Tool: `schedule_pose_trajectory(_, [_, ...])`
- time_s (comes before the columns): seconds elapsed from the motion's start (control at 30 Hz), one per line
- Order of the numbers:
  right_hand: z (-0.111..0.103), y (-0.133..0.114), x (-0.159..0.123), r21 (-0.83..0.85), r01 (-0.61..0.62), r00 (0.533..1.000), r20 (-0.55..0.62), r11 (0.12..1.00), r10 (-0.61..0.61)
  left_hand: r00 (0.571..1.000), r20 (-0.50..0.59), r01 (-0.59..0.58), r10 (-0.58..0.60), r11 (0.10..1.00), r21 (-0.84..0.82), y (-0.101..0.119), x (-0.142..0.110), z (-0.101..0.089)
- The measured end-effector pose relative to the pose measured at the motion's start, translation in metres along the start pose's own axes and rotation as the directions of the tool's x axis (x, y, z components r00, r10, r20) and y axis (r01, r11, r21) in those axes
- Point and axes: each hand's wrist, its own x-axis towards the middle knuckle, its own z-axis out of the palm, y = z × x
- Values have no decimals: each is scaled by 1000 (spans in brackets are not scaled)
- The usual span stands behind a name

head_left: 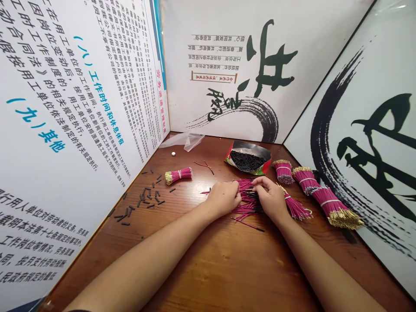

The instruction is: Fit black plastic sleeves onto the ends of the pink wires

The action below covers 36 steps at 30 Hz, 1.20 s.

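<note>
My left hand (pixel 224 199) is closed over a spread pile of magenta wires (pixel 247 209), many with black ends. A thin wire (pixel 204 192) shows on the wrist side of this hand, and a gold tip (pixel 249 189) shows between the hands. My right hand (pixel 271 199) faces it, thumb and fingers pinched together over the black ends; what they pinch is too small to make out. Just behind the hands stands an open red and green packet (pixel 267 167) full of small black sleeves (pixel 247 161). Beside my right hand lies a loose bundle of magenta wires (pixel 297 207).
Loose black sleeves (pixel 147 197) are scattered at the left. A tied wire bundle (pixel 178 174) lies behind them, near stray wires (pixel 208 166) and a plastic bag (pixel 186 141). More tied bundles (pixel 331 203) lie at the right. Printed panels (pixel 224 21) enclose the wooden table (pixel 208 268).
</note>
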Motion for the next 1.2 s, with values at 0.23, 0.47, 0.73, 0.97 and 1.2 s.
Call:
schedule_pose_trajectory(0.23, [-1,-1,0,-41,59,998,33,997,-58,1000,-3,24,-24,1000,-13,0,-1,-2])
schedule_pose_trajectory(0.47, [1,-2,0,15,83,996,43,996,-84,1000,-24,17,-17,1000,3,-1,1,2])
schedule_pose_trajectory(0.73, [1,-2,-1,-7,39,998,51,999,-39,1000,10,5,-5,1000,-6,0,0,-2])
schedule_pose_trajectory(0.97, [-1,-6,-1,-175,135,989,86,975,-122,999,31,-9,9,1000,10,0,0,-3])
schedule_pose_trajectory(1.2, [-1,-14,-6,-424,330,943,194,844,-272,999,30,20,-21,999,25,0,0,-1])
